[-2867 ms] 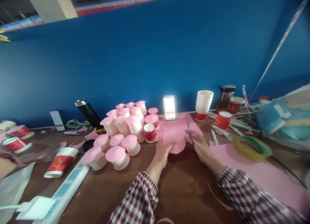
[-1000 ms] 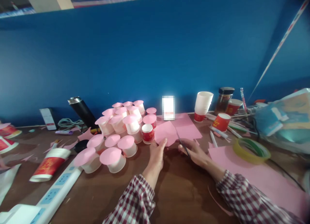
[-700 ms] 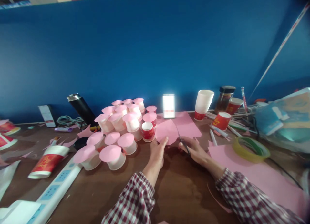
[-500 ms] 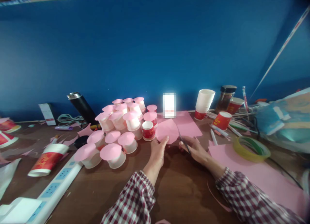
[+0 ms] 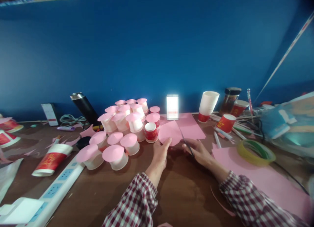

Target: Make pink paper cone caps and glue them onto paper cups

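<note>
Pinches a pink paper disc [image 5: 170, 132] by its near edge with the left hand [image 5: 159, 153], with the thumb on top and the fingers mostly hidden below. Grasps dark scissors [image 5: 187, 146] in the right hand [image 5: 199, 151], with fingers curled about the handles. Points the scissors away from the body and to the left, with their long axis slanting from the right hand up to the disc's right edge. Cannot tell of any paper caught between the blades.

Shows a nearly round outline on the disc, with a slight peak pointing away, towards the blue wall [image 5: 152, 50]. Has the disc straight ahead, partly in front of a pink sheet [image 5: 192, 127] and just right of an uncapped red cup [image 5: 151, 134]. Has pink-capped cups [image 5: 113, 152] clustered farther left, near a slanting power strip [image 5: 57, 189]. Shows an upright cup stack [image 5: 208, 102] beyond the right hand, and a tape roll [image 5: 250, 157] near the right forearm.
</note>
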Demonstrator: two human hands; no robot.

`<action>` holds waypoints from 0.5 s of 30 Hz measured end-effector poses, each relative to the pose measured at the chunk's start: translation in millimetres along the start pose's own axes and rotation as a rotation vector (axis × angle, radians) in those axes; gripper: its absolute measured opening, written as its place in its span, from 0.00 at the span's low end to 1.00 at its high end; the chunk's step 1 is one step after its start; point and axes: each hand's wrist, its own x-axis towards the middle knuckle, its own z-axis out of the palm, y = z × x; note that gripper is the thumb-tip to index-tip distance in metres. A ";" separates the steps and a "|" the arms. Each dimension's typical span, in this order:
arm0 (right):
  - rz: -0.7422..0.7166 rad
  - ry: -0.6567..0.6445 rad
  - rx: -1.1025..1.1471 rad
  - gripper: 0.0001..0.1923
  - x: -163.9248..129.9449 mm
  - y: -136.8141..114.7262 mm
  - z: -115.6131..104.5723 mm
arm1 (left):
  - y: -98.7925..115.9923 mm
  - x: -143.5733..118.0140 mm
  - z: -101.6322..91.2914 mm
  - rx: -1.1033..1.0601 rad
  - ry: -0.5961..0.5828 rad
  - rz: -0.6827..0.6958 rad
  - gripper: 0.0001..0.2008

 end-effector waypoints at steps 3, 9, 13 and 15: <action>0.004 0.014 -0.030 0.28 -0.1 -0.8 -0.5 | -0.7 0.9 -0.2 -0.003 0.007 -0.004 0.24; 0.009 0.023 -0.102 0.28 -0.7 -1.1 -2.3 | -1.2 1.8 -0.3 -0.016 0.035 -0.019 0.21; 0.000 0.023 -0.123 0.28 -0.6 -1.7 -1.8 | -0.8 1.3 0.2 -0.036 0.032 -0.009 0.22; -0.011 0.023 -0.138 0.27 -0.7 -1.4 -1.6 | -0.4 1.1 0.5 -0.053 0.027 -0.005 0.25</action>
